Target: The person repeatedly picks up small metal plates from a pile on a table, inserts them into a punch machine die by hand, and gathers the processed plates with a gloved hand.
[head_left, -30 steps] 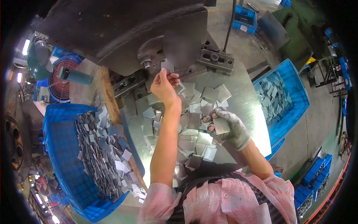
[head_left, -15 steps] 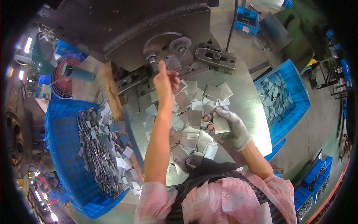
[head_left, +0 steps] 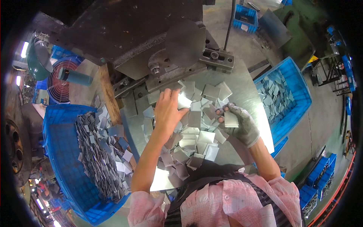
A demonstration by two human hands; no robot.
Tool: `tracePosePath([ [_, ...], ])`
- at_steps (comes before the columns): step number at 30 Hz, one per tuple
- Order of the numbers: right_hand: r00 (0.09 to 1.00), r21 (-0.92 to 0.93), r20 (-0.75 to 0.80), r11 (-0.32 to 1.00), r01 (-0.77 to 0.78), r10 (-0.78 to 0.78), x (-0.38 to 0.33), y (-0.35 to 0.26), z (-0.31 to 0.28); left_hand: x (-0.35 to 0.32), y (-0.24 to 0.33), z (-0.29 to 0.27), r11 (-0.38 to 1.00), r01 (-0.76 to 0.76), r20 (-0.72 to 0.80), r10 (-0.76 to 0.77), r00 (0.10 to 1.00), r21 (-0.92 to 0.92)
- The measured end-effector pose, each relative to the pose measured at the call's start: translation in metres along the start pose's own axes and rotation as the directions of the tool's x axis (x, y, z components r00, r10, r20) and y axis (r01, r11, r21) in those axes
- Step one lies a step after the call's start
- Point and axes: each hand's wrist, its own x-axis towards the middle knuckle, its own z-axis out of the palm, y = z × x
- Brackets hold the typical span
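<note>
My bare left hand (head_left: pixel 166 112) is over the pile of loose metal plates (head_left: pixel 194 119) on the steel table. Its thumb and fingertips close on the edge of a bright, tilted metal plate (head_left: pixel 184 101). My right hand (head_left: pixel 244 126), in a grey glove with bare fingertips, holds a small stack of square metal plates (head_left: pixel 231 120) above the right side of the pile. Beyond the hands stands the dark press (head_left: pixel 143 41), with a bolted clamp block (head_left: pixel 217 58) at its base. A smooth grey round patch hides part of the tooling.
At the left, a large blue crate (head_left: pixel 62 151) holds many plates beside a wooden board (head_left: pixel 109 92). Another blue crate (head_left: pixel 302 89) with plates stands right of the steel table (head_left: pixel 251 94). A teal bottle (head_left: pixel 75 76) and a red fan (head_left: pixel 58 85) are at the far left.
My left hand has come back from the press tooling to the pile and taken a plate's edge. My right hand stays near the pile with its plates. The view has shifted slightly.
</note>
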Motion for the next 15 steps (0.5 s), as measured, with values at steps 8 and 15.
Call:
tracePosePath([
  [8, 0.999, -0.279, 0.004, 0.960, -0.037, 0.040, 0.112, -0.012, 0.069, -0.006, -0.002, -0.018, 0.980, -0.093, 0.040, 0.088, 0.995, 0.178],
  [15, 0.985, -0.412, -0.017, 0.899, 0.151, -0.173, 0.137, 0.003, 0.084, -0.006, -0.025, -0.038, 0.980, 0.030, -0.058, -0.042, 0.997, -0.196],
])
